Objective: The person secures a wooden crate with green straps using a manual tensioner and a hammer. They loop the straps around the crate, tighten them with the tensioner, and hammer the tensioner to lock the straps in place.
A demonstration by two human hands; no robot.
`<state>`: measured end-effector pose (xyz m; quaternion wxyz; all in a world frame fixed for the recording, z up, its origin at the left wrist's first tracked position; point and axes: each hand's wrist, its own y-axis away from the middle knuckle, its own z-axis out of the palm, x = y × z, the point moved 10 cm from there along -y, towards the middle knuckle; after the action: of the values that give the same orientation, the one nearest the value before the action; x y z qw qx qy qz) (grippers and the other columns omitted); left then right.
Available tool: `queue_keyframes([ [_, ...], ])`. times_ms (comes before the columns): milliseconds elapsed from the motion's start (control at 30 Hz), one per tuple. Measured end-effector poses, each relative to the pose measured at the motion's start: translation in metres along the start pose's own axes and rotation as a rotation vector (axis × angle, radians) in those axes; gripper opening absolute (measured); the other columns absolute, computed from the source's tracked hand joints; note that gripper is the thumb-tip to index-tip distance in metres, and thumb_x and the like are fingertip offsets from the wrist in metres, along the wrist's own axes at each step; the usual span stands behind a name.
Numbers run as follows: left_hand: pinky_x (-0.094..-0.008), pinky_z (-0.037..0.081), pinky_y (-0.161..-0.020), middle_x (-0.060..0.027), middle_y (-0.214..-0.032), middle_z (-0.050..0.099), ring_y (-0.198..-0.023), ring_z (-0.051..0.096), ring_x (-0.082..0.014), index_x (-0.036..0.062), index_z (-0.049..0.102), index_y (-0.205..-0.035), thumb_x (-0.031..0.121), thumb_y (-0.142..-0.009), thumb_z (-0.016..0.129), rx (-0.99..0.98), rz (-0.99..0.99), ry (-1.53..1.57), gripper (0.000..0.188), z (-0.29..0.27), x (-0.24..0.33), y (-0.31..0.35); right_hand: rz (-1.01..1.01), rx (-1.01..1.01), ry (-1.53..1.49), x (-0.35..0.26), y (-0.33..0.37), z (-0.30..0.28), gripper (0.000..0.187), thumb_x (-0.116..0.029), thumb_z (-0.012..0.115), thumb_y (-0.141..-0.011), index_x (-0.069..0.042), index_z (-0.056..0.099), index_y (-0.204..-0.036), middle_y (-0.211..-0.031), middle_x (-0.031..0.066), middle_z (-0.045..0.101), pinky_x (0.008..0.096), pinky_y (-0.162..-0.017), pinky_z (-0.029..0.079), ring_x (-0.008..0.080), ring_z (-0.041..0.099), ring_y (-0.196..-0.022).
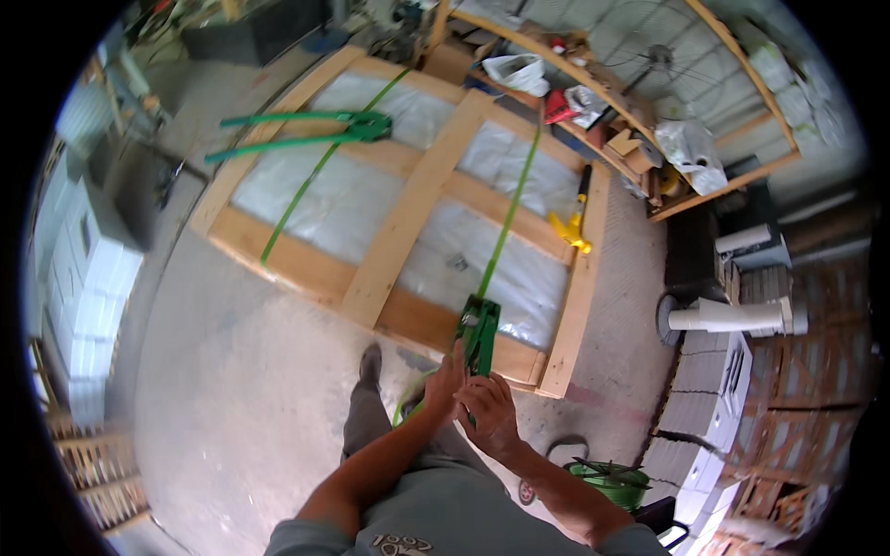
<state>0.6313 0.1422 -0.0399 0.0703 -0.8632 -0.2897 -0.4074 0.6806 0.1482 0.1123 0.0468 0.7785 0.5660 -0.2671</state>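
A green strapping tensioner (477, 326) sits at the near edge of a wooden crate (408, 232), on the green strap (512, 215) that runs across the crate's right half. My left hand (445, 385) is closed at the tensioner's left side, partly hidden by its body. Around the near end of its handle curl the fingers of my right hand (489, 414). On the crate's left half lies a long-handled green strapping sealer (366, 127), across a second green strap (295, 206). A small metal seal (457, 261) rests on the clear plastic sheeting between the boards.
A yellow claw hammer (570, 230) with a black grip lies on the crate's right edge. Beyond stands a cluttered wooden shelf (640, 116). White boxes (93, 287) are stacked at the left. A green strap coil (612, 482) stands on the floor near my right arm.
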Motion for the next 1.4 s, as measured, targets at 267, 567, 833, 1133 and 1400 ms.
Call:
queue_keyframes([
  [267, -0.0497, 0.049, -0.064, -0.0268, -0.111, 0.054, -0.077, 0.059, -0.0433, 0.0019, 0.019, -0.140, 0.010, -0.083, 0.054, 0.085, 0.136, -0.044, 0.068, -0.014, 0.027, -0.011, 0.736, 0.331, -0.604, 0.169, -0.113, -0.066, 0.022, -0.015, 0.053, -0.081, -0.005, 0.063, -0.098, -0.062, 0.0142, 0.059, 0.0335, -0.052, 0.046, 0.0250, 0.059, -0.053],
  [567, -0.0520, 0.046, -0.073, -0.0263, -0.104, 0.057, -0.090, 0.058, -0.0428, 0.0044, 0.046, -0.115, 0.026, -0.085, 0.056, 0.121, 0.178, 0.282, 0.038, 0.005, -0.017, 0.011, 0.199, 0.342, -0.392, 0.030, -0.005, -0.022, 0.009, -0.015, 0.060, -0.080, -0.007, 0.062, -0.083, -0.085, 0.0123, 0.057, 0.0402, -0.072, 0.046, 0.0331, 0.056, -0.083],
  [833, -0.0523, 0.045, -0.062, -0.0257, -0.067, 0.059, -0.069, 0.059, -0.0446, 0.0005, 0.054, -0.087, 0.030, -0.083, 0.059, 0.067, -0.098, -0.028, 0.030, 0.020, -0.022, -0.010, 0.695, 0.500, -0.548, 0.198, -0.122, -0.071, 0.024, -0.025, 0.053, -0.089, -0.006, 0.064, -0.097, -0.059, 0.0145, 0.056, 0.0344, -0.050, 0.044, 0.0231, 0.056, -0.050],
  [1133, -0.0502, 0.046, -0.066, -0.0239, -0.075, 0.062, -0.074, 0.059, -0.0446, -0.0003, 0.054, -0.099, 0.031, -0.083, 0.060, 0.032, -0.045, 0.142, 0.036, 0.024, -0.024, -0.004, 0.221, 0.337, -0.334, 0.063, -0.017, -0.015, 0.009, -0.014, 0.061, -0.077, -0.007, 0.056, -0.073, -0.071, 0.0139, 0.055, 0.0454, -0.059, 0.043, 0.0353, 0.057, -0.069],
  [1400, -0.0507, 0.046, -0.066, -0.0266, -0.073, 0.061, -0.075, 0.059, -0.0450, -0.0004, 0.059, -0.084, 0.031, -0.083, 0.058, 0.055, -0.185, -0.014, 0.032, 0.026, -0.036, -0.018, 0.733, 0.472, -0.561, 0.188, -0.121, -0.072, 0.022, -0.021, 0.050, -0.087, -0.006, 0.064, -0.094, -0.075, 0.0170, 0.064, 0.0385, -0.062, 0.049, 0.0318, 0.064, -0.070],
])
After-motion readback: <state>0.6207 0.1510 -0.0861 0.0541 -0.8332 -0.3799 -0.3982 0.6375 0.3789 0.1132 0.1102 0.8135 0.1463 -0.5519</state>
